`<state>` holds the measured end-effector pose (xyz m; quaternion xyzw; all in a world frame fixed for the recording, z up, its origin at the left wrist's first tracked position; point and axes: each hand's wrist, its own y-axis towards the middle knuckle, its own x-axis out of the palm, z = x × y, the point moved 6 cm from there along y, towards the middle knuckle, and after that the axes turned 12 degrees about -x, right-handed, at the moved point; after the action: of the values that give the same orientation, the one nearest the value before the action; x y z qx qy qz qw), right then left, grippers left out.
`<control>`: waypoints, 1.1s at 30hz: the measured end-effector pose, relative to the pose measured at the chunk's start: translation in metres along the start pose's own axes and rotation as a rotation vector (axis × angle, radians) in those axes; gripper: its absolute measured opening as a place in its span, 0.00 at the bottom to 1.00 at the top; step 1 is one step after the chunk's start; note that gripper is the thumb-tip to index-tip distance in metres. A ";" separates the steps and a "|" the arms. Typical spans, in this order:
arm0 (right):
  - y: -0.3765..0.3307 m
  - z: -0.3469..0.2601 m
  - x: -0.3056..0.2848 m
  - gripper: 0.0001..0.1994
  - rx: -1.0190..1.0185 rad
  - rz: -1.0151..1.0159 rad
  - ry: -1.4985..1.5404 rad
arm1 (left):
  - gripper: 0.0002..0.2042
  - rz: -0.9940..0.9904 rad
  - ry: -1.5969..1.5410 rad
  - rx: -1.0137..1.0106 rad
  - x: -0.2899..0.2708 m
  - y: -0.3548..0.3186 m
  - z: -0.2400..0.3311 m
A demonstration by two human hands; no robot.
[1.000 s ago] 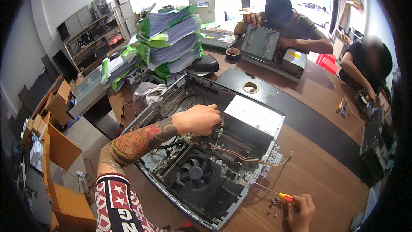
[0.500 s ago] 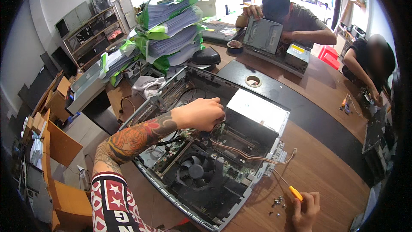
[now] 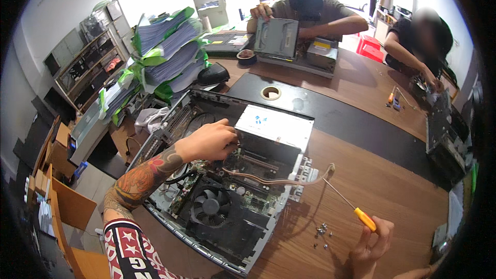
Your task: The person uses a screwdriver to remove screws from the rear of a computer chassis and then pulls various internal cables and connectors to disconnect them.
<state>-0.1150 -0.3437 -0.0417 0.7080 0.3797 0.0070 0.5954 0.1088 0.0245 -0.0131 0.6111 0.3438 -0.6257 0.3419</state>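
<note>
An opened desktop computer case lies before me, showing a black cooling fan, a circuit board and a silvery metal box. My left hand reaches into it beside that box, fingers curled together; what they grip, if anything, is hidden. A thin brownish cable runs across the board and loops out over the case's right edge. Over the table on the right, my right hand holds a screwdriver by its yellow handle. Its tip appears close to the cable's looped end; whether they touch I cannot tell.
Loose screws lie left of my right hand. Behind the case are a tape roll and tall paper stacks. Across the table one person holds up a grey panel; another person works at the right.
The view has shifted, so the case and table sit further left. My right hand has moved the screwdriver forward, bringing its tip nearer the cable loop. My left hand stays inside the case.
</note>
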 end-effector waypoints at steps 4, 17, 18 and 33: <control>-0.002 -0.006 0.000 0.11 -0.071 -0.100 -0.049 | 0.09 0.015 0.003 -0.006 -0.002 0.001 0.001; 0.006 -0.005 -0.004 0.14 -0.024 -0.036 0.163 | 0.06 0.061 -0.073 -0.053 -0.008 0.003 0.005; 0.008 -0.004 -0.002 0.14 -0.019 -0.041 0.165 | 0.06 0.053 -0.075 -0.055 -0.008 0.002 0.005; 0.009 0.017 0.027 0.09 0.322 -0.442 0.396 | 0.06 0.021 -0.046 -0.062 -0.007 0.003 0.006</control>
<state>-0.0828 -0.3433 -0.0516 0.6786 0.6284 -0.0450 0.3776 0.1083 0.0181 -0.0064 0.5895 0.3485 -0.6248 0.3750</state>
